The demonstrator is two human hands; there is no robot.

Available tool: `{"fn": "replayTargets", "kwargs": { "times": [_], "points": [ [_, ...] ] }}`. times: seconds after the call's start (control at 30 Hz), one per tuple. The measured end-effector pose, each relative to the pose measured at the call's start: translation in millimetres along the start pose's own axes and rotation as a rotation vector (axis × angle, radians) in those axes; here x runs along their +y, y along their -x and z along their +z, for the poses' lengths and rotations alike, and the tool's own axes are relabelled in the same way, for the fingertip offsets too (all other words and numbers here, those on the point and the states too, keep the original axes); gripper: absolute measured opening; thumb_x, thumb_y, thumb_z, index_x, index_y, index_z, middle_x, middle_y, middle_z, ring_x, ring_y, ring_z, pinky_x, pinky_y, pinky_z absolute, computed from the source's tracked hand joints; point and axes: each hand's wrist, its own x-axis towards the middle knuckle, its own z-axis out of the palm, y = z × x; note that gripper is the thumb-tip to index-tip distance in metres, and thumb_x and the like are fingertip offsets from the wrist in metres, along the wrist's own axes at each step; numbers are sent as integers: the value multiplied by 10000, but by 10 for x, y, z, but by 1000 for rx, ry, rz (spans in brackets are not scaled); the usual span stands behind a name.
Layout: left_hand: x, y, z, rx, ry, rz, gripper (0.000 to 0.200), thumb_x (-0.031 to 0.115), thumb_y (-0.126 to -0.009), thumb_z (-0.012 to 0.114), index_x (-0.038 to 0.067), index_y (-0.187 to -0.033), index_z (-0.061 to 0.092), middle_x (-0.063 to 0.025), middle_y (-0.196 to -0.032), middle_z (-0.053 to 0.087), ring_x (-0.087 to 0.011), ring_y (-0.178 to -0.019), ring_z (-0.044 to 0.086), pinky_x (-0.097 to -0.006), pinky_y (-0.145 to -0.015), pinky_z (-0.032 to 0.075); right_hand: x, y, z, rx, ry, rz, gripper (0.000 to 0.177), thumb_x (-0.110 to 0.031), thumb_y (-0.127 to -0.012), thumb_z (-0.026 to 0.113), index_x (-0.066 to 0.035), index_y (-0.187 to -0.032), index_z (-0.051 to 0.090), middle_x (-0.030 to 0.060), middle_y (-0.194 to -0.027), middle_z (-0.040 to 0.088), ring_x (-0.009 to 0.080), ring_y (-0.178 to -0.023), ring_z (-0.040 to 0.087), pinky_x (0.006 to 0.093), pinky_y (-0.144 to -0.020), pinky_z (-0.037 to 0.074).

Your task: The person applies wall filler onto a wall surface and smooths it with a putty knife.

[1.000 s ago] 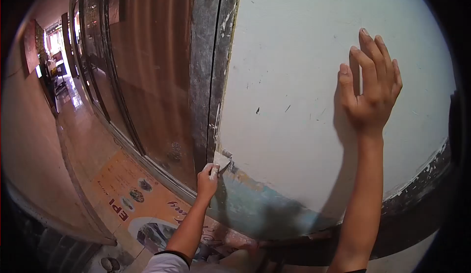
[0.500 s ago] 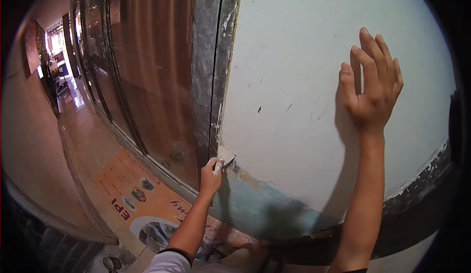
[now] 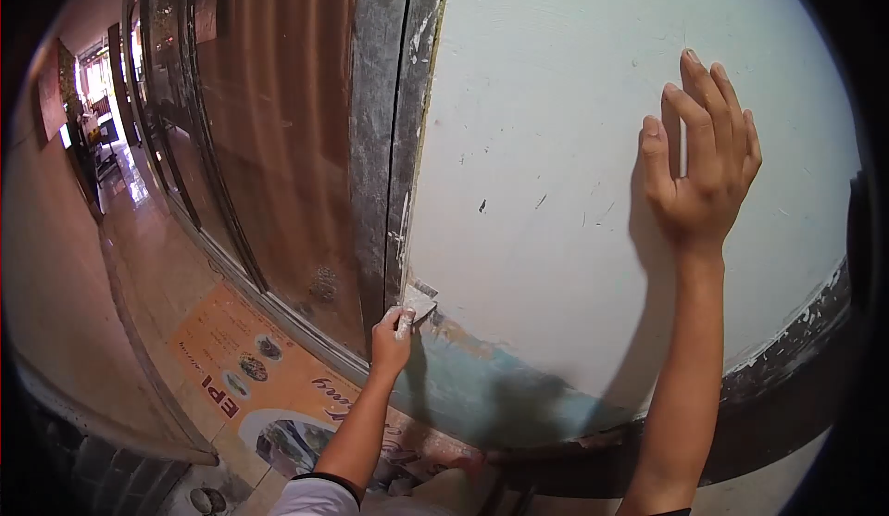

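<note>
My left hand (image 3: 393,340) grips a putty scraper (image 3: 420,304), its pale, smeared blade held against the lower left edge of the white wall panel (image 3: 546,145). White residue coats the thumb and fingers of that hand. Beside the blade, a small greyish patch (image 3: 425,288) shows on the panel. Below it runs a bare teal strip (image 3: 500,391) with a ragged upper border. Higher up on the right, my right hand (image 3: 704,169) rests on the panel with its fingers spread, holding nothing.
A worn dark door frame (image 3: 378,145) borders the panel on the left, beside a glass door (image 3: 278,127) with brown curtains behind it. An orange printed banner (image 3: 208,340) covers the floor below. Dark trim (image 3: 787,358) edges the panel at lower right.
My left hand and the scraper have slid slightly down along the panel edge, and the greyish patch now shows above the blade. My right hand stays in place. The view has shifted slightly.
</note>
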Motion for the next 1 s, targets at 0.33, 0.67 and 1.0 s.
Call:
{"fn": "replayTargets", "kwargs": {
  "times": [0.33,0.67,1.0],
  "points": [
    [46,-53,-24,7,36,103,306,293,-1049,597,15,-944,670,-23,-667,580,-105,-603,528,-304,-563,430,-9,8,-12,-20,21,14,254,-261,-854,691,-260,-1109,698,-90,-1433,620,157,-1405,496,441,-1211,255],
    [1,-59,50,38,72,72,304,285,-1039,614,21,-893,652,-3,-639,554,-94,-584,525,-295,-551,420,-25,-4,-9,-9,20,16,253,-261,-852,697,-256,-1105,699,-90,-1428,623,155,-1402,495,440,-1208,263],
    [51,-82,20,35,72,75,330,314,-1037,613,20,-895,656,-16,-627,557,-103,-572,523,-303,-546,419,-31,-2,-16,-10,1,28,241,-261,-856,708,-250,-1096,702,-89,-1425,625,153,-1399,497,431,-1205,263]
  ]
}}
